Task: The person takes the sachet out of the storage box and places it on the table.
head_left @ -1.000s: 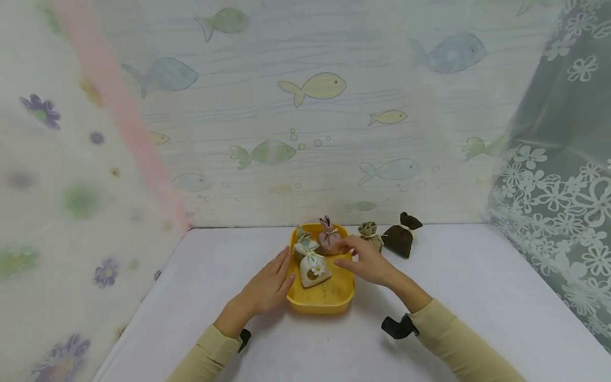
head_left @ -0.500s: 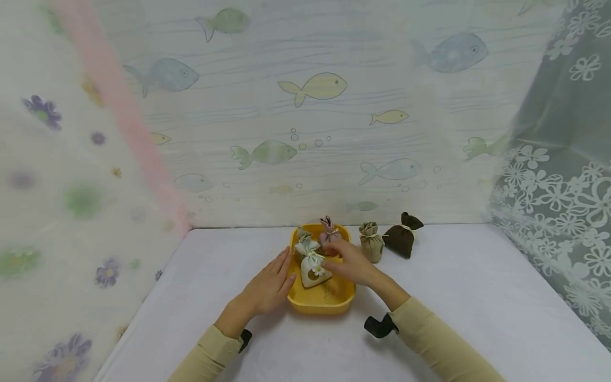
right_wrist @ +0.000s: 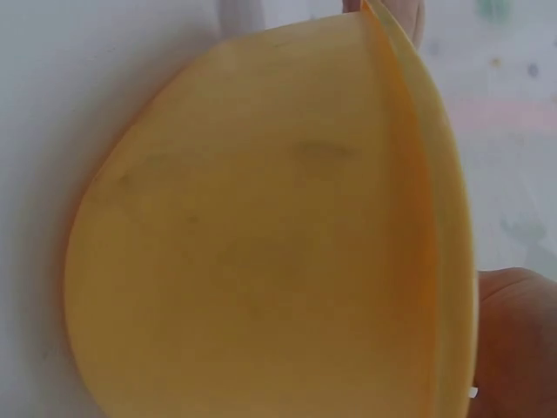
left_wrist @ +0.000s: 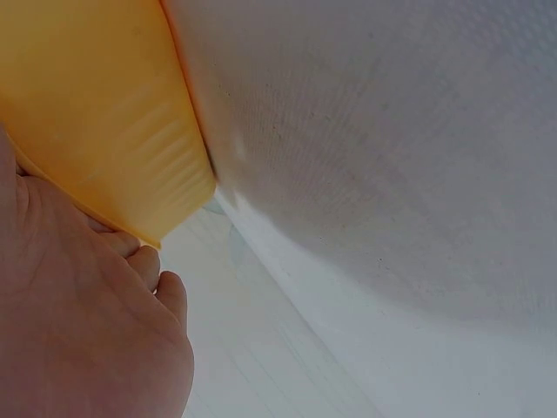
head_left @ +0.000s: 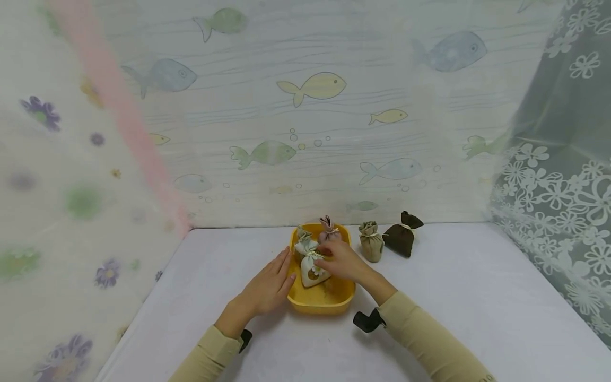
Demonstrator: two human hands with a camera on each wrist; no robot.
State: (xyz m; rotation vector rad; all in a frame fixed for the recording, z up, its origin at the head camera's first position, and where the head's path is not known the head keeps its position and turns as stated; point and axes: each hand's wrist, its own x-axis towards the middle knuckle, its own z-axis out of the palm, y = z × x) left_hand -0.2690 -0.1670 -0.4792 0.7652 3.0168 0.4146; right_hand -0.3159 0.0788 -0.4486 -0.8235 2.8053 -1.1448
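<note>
In the head view, a yellow plastic basin (head_left: pixel 321 307) holds several small drawstring sachets. A white sachet with a daisy (head_left: pixel 309 278) lies at its left, against a grey-green sachet (head_left: pixel 304 233). A pink sachet (head_left: pixel 328 233) stands at the back. My left hand (head_left: pixel 267 284) rests its extended fingers along the basin's left wall; the left wrist view shows this hand (left_wrist: pixel 96 305) at the rim. My right hand (head_left: pixel 346 261) reaches over the right rim, its parted thumb and fingers at the white sachet's right side and partly hiding the daisy. The right wrist view mostly shows the basin's outer wall (right_wrist: pixel 252 226).
Right of the basin, a beige sachet (head_left: pixel 372 244) and a dark brown sachet (head_left: pixel 401 240) stand on the white-covered table (head_left: pixel 444 286). A fish-patterned curtain (head_left: pixel 267 185) hangs behind, with flowered sheets at both sides.
My right hand has moved left from the basin's right rim, past the pink sachet, to the white sachet. The beige sachet has come into full view. My left hand stays in place.
</note>
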